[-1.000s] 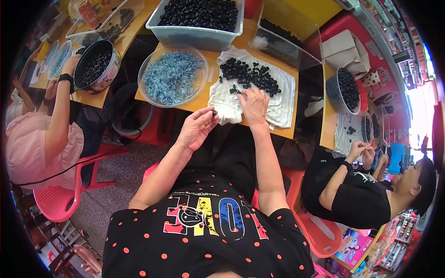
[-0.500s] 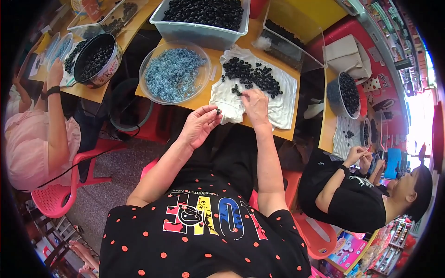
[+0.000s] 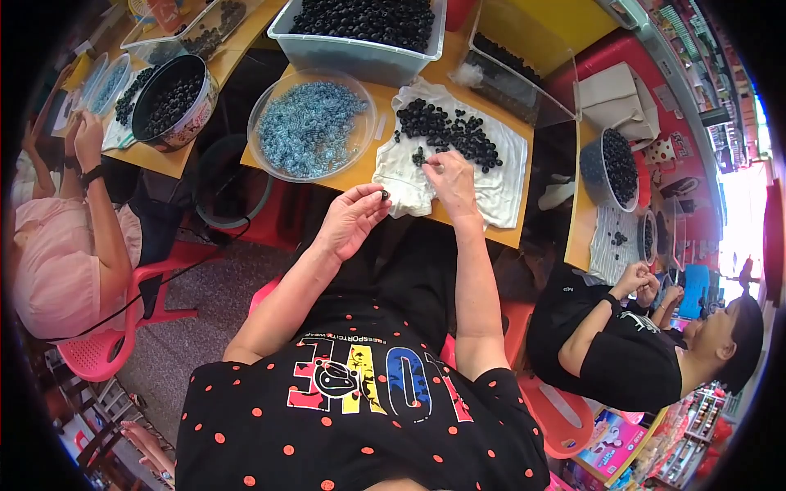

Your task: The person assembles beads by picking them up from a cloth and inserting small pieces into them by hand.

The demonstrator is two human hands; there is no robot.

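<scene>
My left hand (image 3: 354, 219) pinches a small round black piece (image 3: 385, 195) between thumb and fingertips, just over the near edge of the white cloth. To its right, my right hand (image 3: 452, 184) reaches onto the white cloth (image 3: 508, 176) with thumb and fingers pinched together. Its fingertips are beside a few loose black pieces (image 3: 418, 155); whether one is between them is hidden. A larger heap of the same black pieces (image 3: 446, 131) lies spread behind that hand. Left of the cloth stands a round clear tub of small bluish transparent pieces (image 3: 307, 123).
A large plastic bin (image 3: 356, 56) full of black pieces stands at the back, beside a clear box (image 3: 512, 86). Co-workers sit at left (image 3: 74, 254) and right (image 3: 630, 344), with a patterned bowl (image 3: 201, 110) and a bucket (image 3: 595, 176) of black pieces near them.
The view has shifted slightly. My hands stay nearly in place, the right one still at the small cluster. The left co-worker's hands have come closer together.
</scene>
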